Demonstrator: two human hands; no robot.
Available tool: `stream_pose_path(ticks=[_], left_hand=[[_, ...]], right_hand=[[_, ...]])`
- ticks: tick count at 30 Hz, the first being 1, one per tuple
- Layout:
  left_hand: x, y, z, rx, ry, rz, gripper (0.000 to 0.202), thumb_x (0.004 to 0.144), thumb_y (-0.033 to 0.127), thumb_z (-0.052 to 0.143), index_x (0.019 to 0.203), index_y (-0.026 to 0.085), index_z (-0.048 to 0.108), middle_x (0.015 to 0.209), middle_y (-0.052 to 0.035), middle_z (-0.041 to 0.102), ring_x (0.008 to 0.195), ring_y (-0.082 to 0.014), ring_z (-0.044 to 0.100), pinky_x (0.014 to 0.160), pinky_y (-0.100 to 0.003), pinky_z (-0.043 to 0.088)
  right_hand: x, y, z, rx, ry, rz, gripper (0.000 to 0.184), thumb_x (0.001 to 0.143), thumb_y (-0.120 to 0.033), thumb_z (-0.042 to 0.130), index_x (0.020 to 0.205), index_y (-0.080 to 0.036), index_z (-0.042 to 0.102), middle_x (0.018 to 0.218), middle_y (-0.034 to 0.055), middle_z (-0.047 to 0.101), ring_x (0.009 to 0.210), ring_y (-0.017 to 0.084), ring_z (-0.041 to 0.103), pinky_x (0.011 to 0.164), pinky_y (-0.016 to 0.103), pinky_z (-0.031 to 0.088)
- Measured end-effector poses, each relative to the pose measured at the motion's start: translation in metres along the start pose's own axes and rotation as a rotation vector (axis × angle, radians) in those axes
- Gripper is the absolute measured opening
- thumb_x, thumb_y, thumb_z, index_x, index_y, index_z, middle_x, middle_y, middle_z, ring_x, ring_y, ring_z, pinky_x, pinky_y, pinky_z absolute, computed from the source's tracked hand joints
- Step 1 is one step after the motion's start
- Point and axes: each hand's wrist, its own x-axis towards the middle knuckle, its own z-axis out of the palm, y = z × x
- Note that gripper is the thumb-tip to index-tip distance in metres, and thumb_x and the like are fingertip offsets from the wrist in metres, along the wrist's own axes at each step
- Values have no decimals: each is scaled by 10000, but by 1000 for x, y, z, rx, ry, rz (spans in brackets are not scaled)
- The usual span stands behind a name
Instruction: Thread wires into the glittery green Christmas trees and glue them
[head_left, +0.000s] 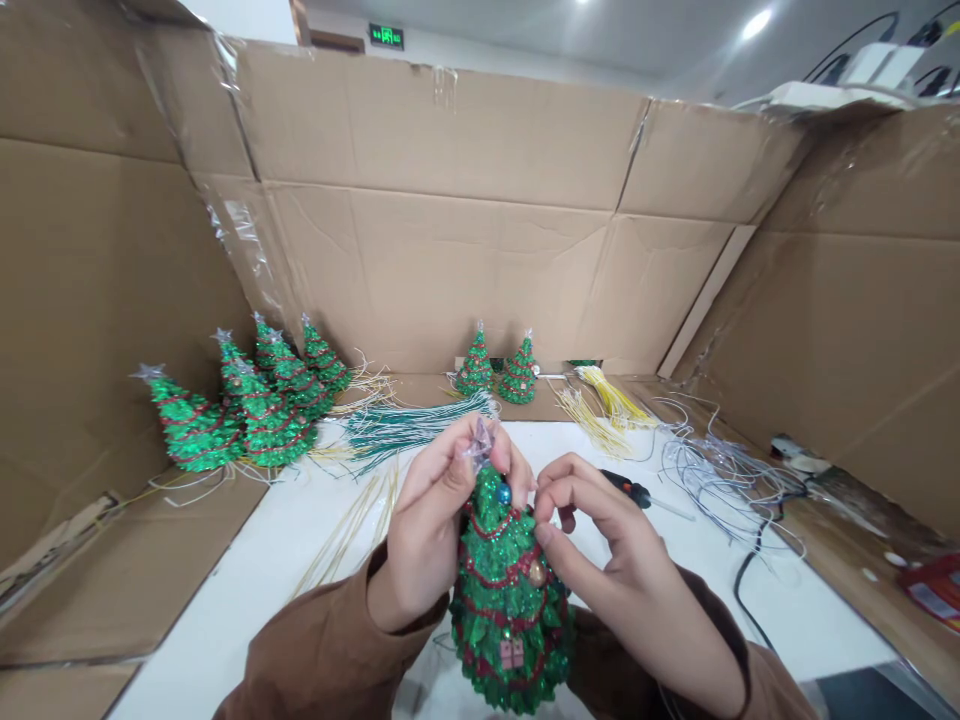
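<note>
A small green Christmas tree point(511, 600) with red garland, a blue bauble, a gold bauble and a pink gift ornament stands upright in front of me. My left hand point(442, 510) grips it near the top, fingers around the clear star point(481, 443). At the tree's upper right edge, my right hand point(600, 540) has thumb and fingertips pinched together close to the garland. Whatever lies between those fingertips is too small to make out. Just beyond the right hand is a black-and-orange tool point(628, 488) with a clear rod, partly hidden by the hand.
Several finished-looking trees point(270, 415) cluster at the left, and two more trees point(517, 370) stand by the back cardboard wall point(450, 260). Bundles of green wires point(412, 425), yellow wires point(611, 400) and loose white wires point(720, 480) lie on the white table point(817, 610). A black cable point(742, 580) runs along the right.
</note>
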Motion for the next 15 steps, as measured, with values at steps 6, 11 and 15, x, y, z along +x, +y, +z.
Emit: stream_pose_path(ticks=[6, 11, 15], left_hand=[[-2, -5, 1, 66, -15, 0, 291, 957, 272, 290, 801, 159, 508, 669, -38, 516, 687, -149, 486, 669, -271, 392], [-3, -7, 2, 77, -11, 10, 292, 958, 266, 281, 807, 159, 507, 674, -40, 518, 683, -152, 489, 671, -282, 395], [-2, -5, 0, 69, -12, 7, 290, 955, 278, 288, 811, 162, 511, 673, -40, 517, 681, -161, 495, 681, -306, 411]], right_hand=[[4, 6, 1, -11, -34, -47, 207, 783, -14, 484, 763, -215, 438, 847, -30, 473, 812, 115, 465, 724, 241, 364], [2, 6, 6, -35, 49, -65, 226, 738, 16, 461, 766, -207, 440, 838, -23, 464, 823, 120, 469, 746, 245, 363], [1, 9, 7, 30, 22, -36, 194, 774, -18, 464, 746, -208, 434, 831, -22, 466, 795, 120, 472, 722, 241, 366]])
